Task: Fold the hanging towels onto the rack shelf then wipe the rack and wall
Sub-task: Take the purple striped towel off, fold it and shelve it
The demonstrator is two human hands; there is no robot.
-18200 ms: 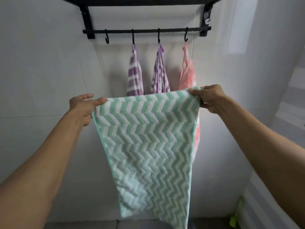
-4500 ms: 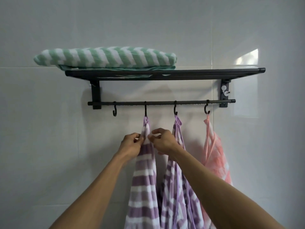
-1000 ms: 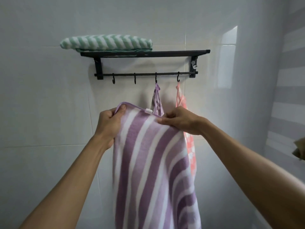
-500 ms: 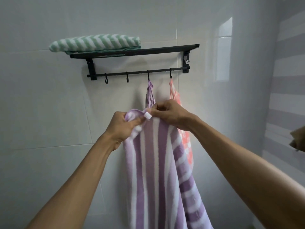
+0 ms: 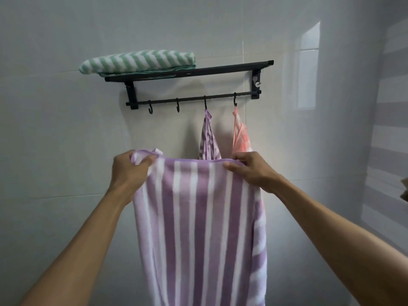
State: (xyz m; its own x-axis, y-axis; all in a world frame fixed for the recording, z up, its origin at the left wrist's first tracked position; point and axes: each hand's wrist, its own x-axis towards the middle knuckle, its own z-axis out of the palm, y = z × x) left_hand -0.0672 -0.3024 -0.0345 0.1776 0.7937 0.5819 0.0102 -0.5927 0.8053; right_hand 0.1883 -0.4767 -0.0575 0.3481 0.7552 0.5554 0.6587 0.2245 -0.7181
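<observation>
White tiled wall fills the view, grey-striped side wall at right edge. Purple-and-white striped towel is held spread out in front of the wall, hanging straight down, stripes vertical, bottom runs out of view. Black rack is mounted on the wall above it: flat shelf on top, thin bar underneath with four hooks. Folded green-and-white zigzag towel lies on the left end of the shelf, sticking past the shelf's left edge. Two left hooks bare. Third hook holds a purple patterned towel, fourth holds a pink towel; lower parts of both hidden behind the striped towel. Left hand grips the striped towel's top left corner, fingers curled round bunched cloth. Right hand pinches the top right corner, thumb in front, fingers behind the edge. Top edge stretched roughly level between the hands, below the rack. Both forearms bare.
</observation>
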